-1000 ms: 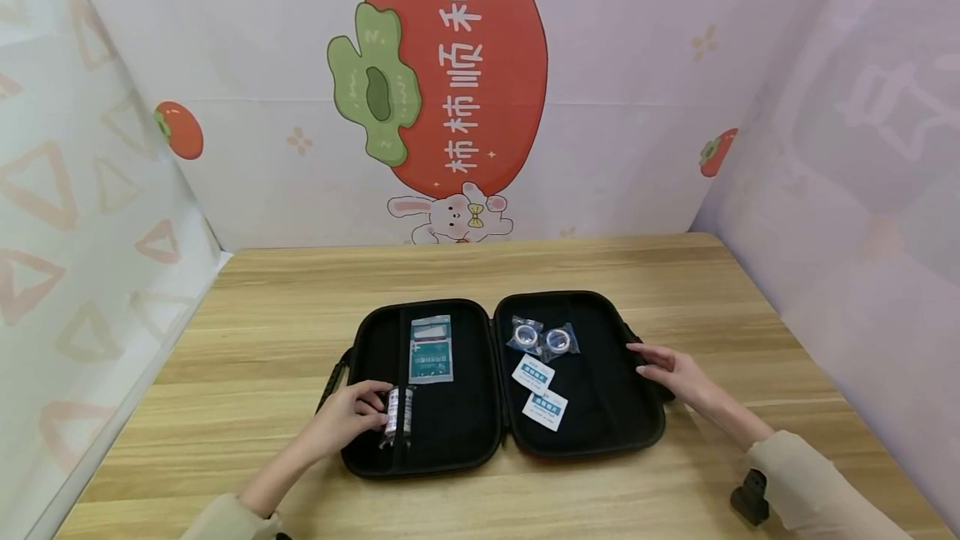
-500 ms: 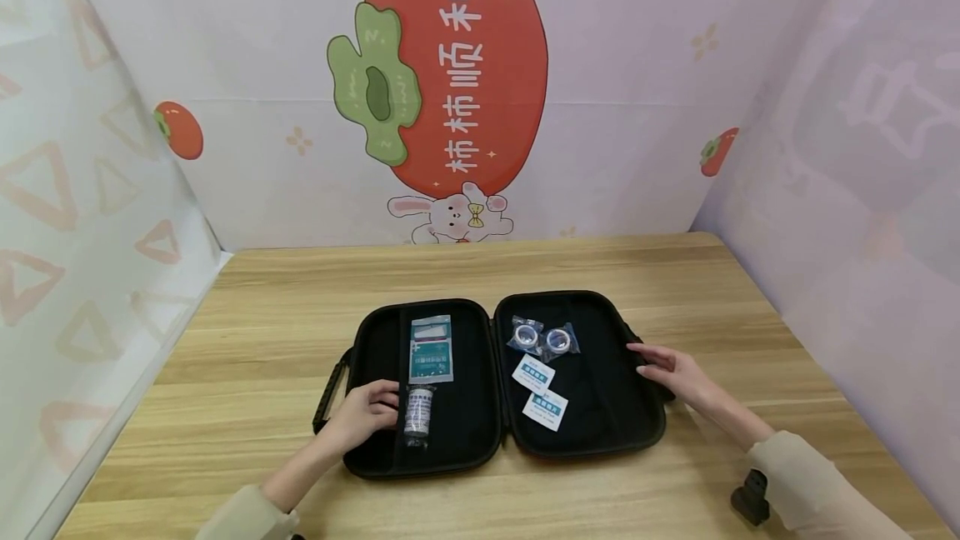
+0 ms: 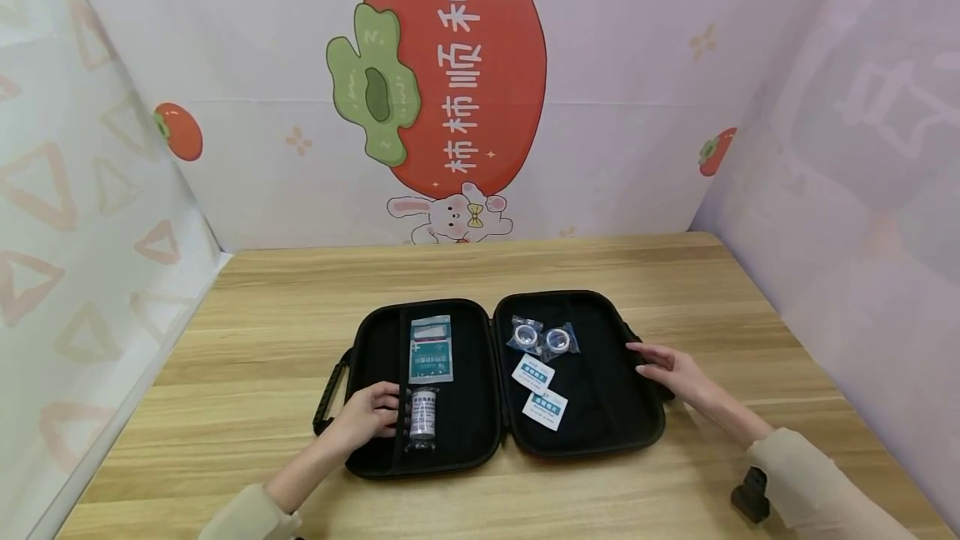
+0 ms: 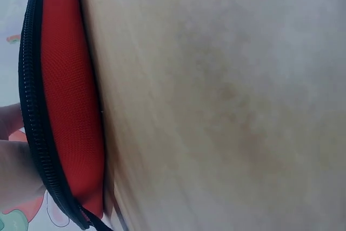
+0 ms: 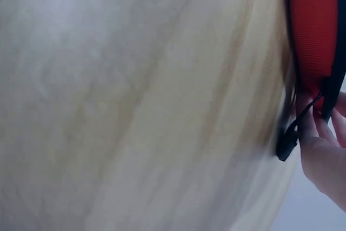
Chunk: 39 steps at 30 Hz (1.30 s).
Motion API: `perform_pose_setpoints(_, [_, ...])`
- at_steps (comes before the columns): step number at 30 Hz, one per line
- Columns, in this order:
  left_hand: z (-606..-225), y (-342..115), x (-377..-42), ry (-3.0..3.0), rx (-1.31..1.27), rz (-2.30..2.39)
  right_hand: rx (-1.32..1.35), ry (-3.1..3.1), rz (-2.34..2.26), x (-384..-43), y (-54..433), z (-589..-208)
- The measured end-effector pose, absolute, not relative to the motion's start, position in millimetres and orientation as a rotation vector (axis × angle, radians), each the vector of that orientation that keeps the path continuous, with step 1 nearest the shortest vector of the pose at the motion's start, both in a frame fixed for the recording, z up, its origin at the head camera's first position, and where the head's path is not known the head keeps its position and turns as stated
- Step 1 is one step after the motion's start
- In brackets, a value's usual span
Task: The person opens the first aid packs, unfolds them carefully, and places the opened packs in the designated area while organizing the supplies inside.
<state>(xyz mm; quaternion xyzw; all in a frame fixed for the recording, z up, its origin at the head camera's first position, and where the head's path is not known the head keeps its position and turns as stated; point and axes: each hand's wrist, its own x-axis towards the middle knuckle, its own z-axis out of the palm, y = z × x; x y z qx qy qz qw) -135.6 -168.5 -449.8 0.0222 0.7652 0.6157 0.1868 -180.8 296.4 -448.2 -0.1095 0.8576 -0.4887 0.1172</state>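
A black-lined zip case [image 3: 465, 432] with a red outside lies spread open on the table. My left hand [image 3: 365, 419] reaches over its left rim, fingertips at the elastic strap [image 3: 400, 357]. Just right of the strap, close to those fingertips, lies a plastic-wrapped bandage roll [image 3: 423, 417]. In the left wrist view, part of the left hand [image 4: 16, 160] shows behind the zipper edge. My right hand [image 3: 675, 373] holds the case's right rim; in the right wrist view its fingers [image 5: 319, 144] grip the red side beside the zipper pull [image 5: 286, 144].
A teal-and-clear packet [image 3: 431, 348] lies above the roll. The right half holds two wrapped tape rolls [image 3: 558, 341] and two white sachets [image 3: 545, 410]. A carrying handle [image 3: 330, 394] sticks out at the left of the wooden table's [image 3: 262, 315] case.
The bandage roll has moved right, from under the strap to beside it. My left hand has followed slightly right, its fingers no longer round the roll. My right hand has stayed put.
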Motion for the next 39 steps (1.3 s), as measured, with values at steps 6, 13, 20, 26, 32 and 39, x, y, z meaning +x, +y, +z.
perform_pose_setpoints(6, [-445.4, -172.6, -132.9, 2.170, 0.043, 1.750, -0.502, 2.592, -1.317, -188.0, 290.9, -436.8])
perform_pose_setpoints(13, [-440.4, -183.9, -133.3, 2.180, 0.162, 1.768, -0.615, 2.748, -1.073, -197.5, 282.7, -415.2])
perform_pose_setpoints(20, [-435.6, -192.4, -133.8, 2.411, 0.253, 1.650, -0.717, 2.801, -0.931, -209.5, 269.1, -402.3])
perform_pose_setpoints(26, [-431.0, -200.1, -133.1, 2.597, 0.274, 1.575, -0.781, 2.782, -0.892, -218.4, 253.4, -400.6])
perform_pose_setpoints(32, [-428.6, -209.9, -132.4, 2.755, 0.181, 1.487, -0.763, 2.724, -0.892, -225.4, 236.2, -404.1])
perform_pose_setpoints(39, [-426.7, -217.6, -133.0, 2.842, 0.056, 1.430, -0.774, 2.680, -0.926, -233.1, 221.9, -407.6])
